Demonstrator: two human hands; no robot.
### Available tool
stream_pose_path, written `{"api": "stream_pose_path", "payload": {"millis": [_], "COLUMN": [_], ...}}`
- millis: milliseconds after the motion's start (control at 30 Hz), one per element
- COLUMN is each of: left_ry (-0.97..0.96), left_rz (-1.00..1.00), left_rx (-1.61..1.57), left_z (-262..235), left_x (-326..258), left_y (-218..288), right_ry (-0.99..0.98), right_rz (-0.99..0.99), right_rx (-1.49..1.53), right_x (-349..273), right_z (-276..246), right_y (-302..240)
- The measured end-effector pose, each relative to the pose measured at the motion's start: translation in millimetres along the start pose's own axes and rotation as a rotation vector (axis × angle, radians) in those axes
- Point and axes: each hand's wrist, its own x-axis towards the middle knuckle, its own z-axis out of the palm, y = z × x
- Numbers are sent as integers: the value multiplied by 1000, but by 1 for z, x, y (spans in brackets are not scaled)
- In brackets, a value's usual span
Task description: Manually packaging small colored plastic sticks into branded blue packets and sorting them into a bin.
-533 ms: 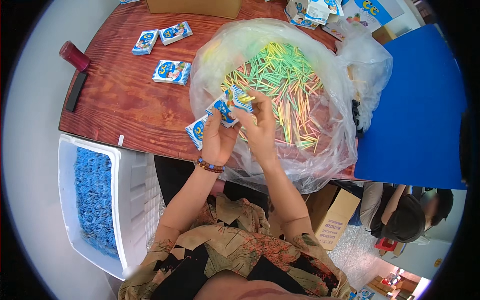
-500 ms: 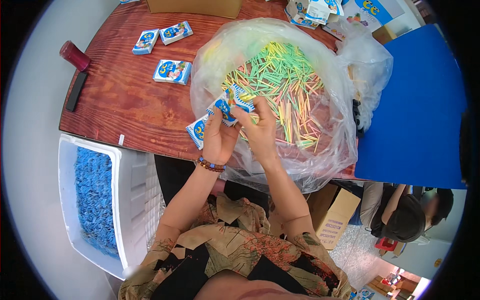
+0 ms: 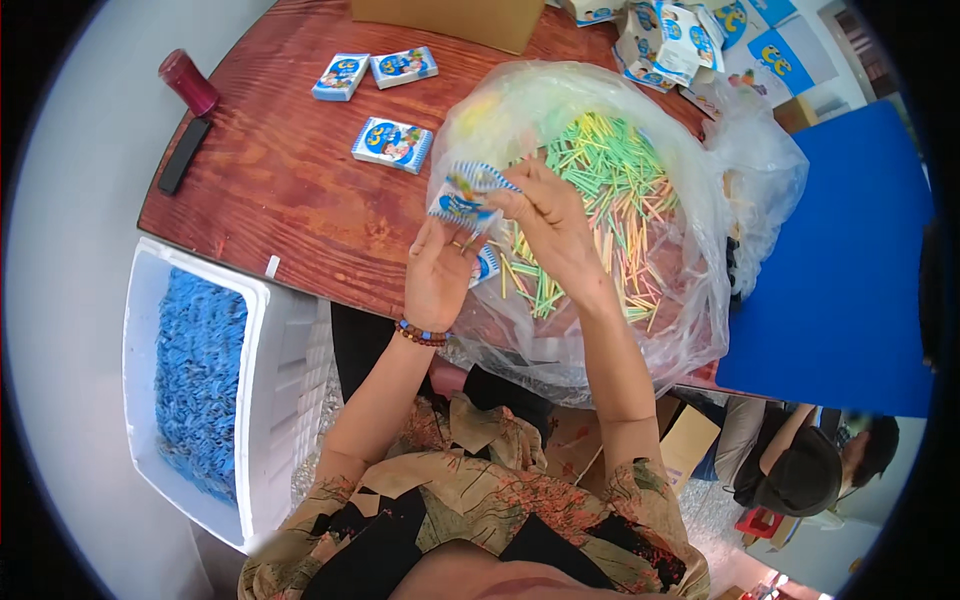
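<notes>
Both hands have lifted the small blue-and-white packet (image 3: 462,200) a little higher above the clear plastic bag (image 3: 700,300) of coloured sticks (image 3: 600,190), left hand (image 3: 440,275) pinching its lower edge, right hand (image 3: 545,225) gripping its top; light, thin and crushable, it probably handles best by its edges.

Head view: the wooden table (image 3: 290,190) is seen steeply from above, at close range, through a fisheye lens.
</notes>
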Motion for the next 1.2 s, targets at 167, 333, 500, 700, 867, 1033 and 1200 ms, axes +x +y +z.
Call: {"api": "stream_pose_path", "payload": {"millis": [167,333,500,700,867,1033,1200], "left_ry": [54,373,441,282,209,114,93], "left_rz": [82,384,371,412,314,369,569], "left_rx": [41,185,569,1992,2238,2168,2213], "left_z": [-17,-36,-40,-34,-30,-39,-29], "left_x": [2,-9,-13,-26,-25,-15,-14], "left_y": [23,51,57,54,46,43,40], "right_ry": [-56,-48,19,139,257,184,144], "right_rz": [56,169,236,41,-192,166,263], "right_rx": [78,271,-124,-489,-352,-258,-152], "right_x": [39,80,109,93,30,-42,-68], "right_z": [26,74,111,104,61,31,31], "right_y": [22,45,69,70,35,74,81]}}
